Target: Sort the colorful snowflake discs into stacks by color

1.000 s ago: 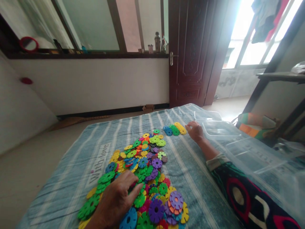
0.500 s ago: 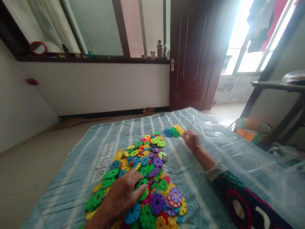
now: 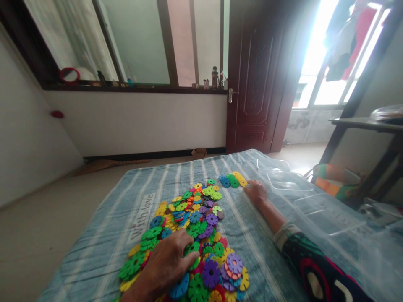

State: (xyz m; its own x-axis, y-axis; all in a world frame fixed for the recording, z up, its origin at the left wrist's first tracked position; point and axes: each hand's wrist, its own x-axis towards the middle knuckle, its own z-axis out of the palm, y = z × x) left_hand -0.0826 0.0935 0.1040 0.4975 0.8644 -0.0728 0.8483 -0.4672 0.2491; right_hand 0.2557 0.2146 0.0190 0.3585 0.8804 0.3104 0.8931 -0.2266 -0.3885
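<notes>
A heap of flat notched plastic discs in many colours spreads over the striped bedcover. My left hand lies on the near left side of the heap, thumb apart from the fingers, with green and blue discs beside it. Beyond the heap, three short overlapping rows lie side by side: blue discs, green discs and yellow discs. At the near end of the yellow row is my right hand, fingers drawn together and pointing down. Whatever is between those fingertips is hidden.
Clear plastic boxes stand along the bed's right side, with another transparent lid or tray nearer. A dark table is at the right. Past the bed are a brown door and a window ledge with small items.
The view has tilted slightly, so everything sits a little lower and further right. My right hand stays at the end of the yellow row, and my left hand remains on the heap.
</notes>
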